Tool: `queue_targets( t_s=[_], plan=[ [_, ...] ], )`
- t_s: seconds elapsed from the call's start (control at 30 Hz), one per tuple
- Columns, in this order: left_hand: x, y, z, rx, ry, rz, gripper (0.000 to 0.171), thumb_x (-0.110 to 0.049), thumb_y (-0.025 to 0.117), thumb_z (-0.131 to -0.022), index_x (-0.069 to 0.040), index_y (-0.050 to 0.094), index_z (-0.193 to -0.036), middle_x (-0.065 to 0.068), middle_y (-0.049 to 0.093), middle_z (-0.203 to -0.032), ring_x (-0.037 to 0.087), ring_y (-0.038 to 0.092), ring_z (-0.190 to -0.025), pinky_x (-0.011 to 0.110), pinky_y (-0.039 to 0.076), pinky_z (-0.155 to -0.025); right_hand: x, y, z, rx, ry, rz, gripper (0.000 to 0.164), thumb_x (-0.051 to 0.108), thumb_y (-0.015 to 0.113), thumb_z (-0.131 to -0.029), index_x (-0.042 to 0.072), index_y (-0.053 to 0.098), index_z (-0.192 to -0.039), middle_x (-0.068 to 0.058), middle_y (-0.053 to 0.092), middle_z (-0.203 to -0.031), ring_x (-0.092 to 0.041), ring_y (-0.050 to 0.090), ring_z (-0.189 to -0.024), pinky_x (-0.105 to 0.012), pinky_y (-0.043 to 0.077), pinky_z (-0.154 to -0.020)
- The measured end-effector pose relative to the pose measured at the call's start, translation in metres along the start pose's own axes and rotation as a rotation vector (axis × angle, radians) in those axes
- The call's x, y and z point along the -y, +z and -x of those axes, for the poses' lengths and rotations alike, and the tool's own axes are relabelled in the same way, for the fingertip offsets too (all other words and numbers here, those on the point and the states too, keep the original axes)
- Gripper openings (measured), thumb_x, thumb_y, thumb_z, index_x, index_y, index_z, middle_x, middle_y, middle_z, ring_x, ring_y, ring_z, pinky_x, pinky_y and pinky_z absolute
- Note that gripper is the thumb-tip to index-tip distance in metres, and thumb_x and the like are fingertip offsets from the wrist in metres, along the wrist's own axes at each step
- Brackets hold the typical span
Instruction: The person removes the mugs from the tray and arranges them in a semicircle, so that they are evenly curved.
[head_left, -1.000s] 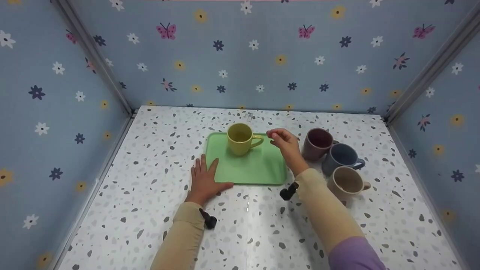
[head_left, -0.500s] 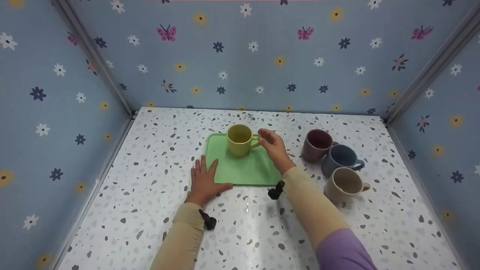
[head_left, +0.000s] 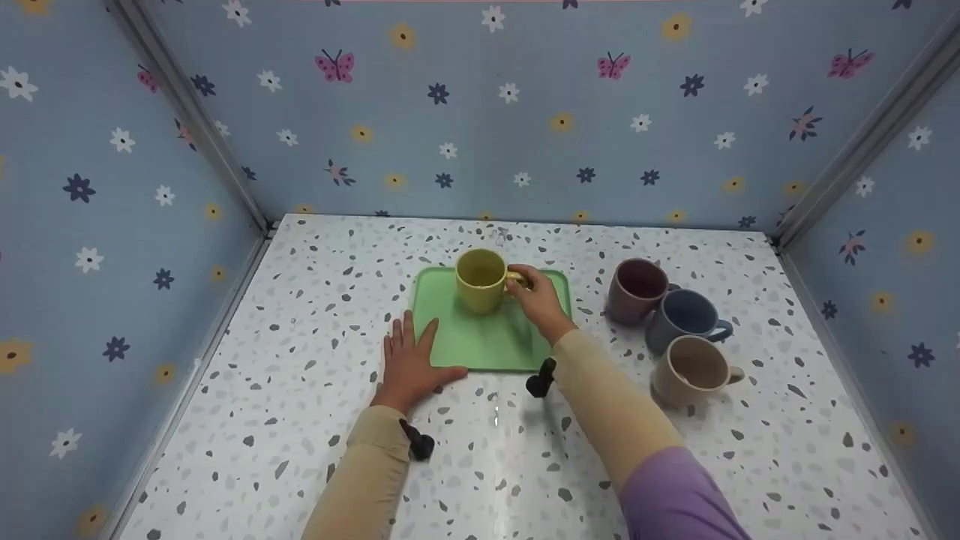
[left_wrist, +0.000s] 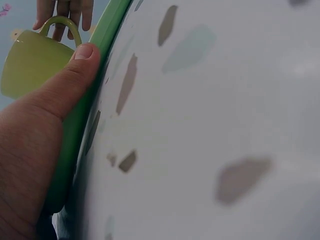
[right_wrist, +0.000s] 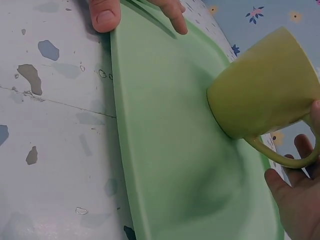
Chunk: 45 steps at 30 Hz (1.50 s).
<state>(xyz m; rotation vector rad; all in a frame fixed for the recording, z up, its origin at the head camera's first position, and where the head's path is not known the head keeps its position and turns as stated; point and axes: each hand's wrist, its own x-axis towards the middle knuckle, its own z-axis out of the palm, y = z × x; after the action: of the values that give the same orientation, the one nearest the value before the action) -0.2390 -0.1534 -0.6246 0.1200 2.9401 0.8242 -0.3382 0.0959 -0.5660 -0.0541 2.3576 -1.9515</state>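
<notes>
A yellow mug (head_left: 480,294) stands upright on the far half of a green tray (head_left: 484,345), its handle pointing right. My right hand (head_left: 540,301) is at that handle, thumb and forefinger pinching it. In the right wrist view the thumb overlaps the top of the handle (right_wrist: 280,158), while the other fingers spread out behind and below it. My left hand (head_left: 409,367) rests at the tray's near left corner, fingers straight and spread, thumb along the near rim. Close up, the left wrist view has that thumb (left_wrist: 75,75) against the green rim.
Right of the tray, a maroon mug (head_left: 628,304), a blue mug (head_left: 667,330) and a beige mug (head_left: 679,386) stand close together. The speckled white table (head_left: 315,315) is bounded by blue flowered panels (head_left: 480,150) at the back and sides.
My right hand has moved left from beside the yellow mug and closed its fingers on the handle. The left hand, tray and mugs stay where they were.
</notes>
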Motion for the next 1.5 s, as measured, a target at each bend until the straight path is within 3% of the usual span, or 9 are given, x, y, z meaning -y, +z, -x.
queue_targets(
  t_s=[0.3, 0.57, 1.0, 1.5],
  plan=[
    [-0.003, -0.001, 0.000, -0.015, 0.013, -0.003, 0.121, -0.082, 0.069, -0.070, -0.021, 0.023, -0.163, 0.021, -0.011, -0.168, 0.043, -0.012, -0.153, 0.058, -0.008, -0.121, -0.002, 0.006, -0.003, -0.077, 0.039, -0.038, 0.027, 0.011, 0.064, -0.100, 0.002, 0.065, -0.125, -0.011, 0.066, -0.122, -0.019, 0.060, -0.111, -0.032, 0.050, -0.095],
    [-0.004, -0.001, -0.001, -0.021, 0.024, 0.008, 0.121, -0.080, 0.071, -0.069, -0.020, 0.023, -0.163, 0.021, -0.011, -0.167, 0.043, -0.012, -0.153, 0.059, -0.008, -0.121, 0.000, 0.008, -0.001, -0.118, 0.074, -0.086, 0.023, 0.008, 0.063, -0.100, 0.001, 0.066, -0.121, -0.011, 0.066, -0.116, -0.017, 0.061, -0.101, -0.032, 0.053, -0.088],
    [-0.003, -0.002, 0.000, -0.033, 0.027, -0.003, 0.120, -0.082, 0.070, -0.070, -0.019, 0.025, -0.162, 0.024, -0.009, -0.167, 0.045, -0.010, -0.153, 0.060, -0.005, -0.122, -0.003, 0.005, 0.004, -0.130, 0.047, -0.126, 0.020, 0.004, 0.064, -0.099, -0.002, 0.067, -0.117, -0.014, 0.066, -0.116, -0.019, 0.063, -0.099, -0.044, 0.054, -0.096],
    [-0.001, -0.002, 0.002, -0.014, 0.014, -0.003, 0.120, -0.081, 0.070, -0.071, -0.020, 0.023, -0.163, 0.022, -0.011, -0.167, 0.043, -0.013, -0.153, 0.059, -0.007, -0.121, -0.006, -0.013, 0.012, -0.134, 0.075, -0.120, 0.020, 0.004, 0.064, -0.098, -0.002, 0.067, -0.117, -0.013, 0.066, -0.118, -0.020, 0.063, -0.105, -0.035, 0.056, -0.094]
  ],
)
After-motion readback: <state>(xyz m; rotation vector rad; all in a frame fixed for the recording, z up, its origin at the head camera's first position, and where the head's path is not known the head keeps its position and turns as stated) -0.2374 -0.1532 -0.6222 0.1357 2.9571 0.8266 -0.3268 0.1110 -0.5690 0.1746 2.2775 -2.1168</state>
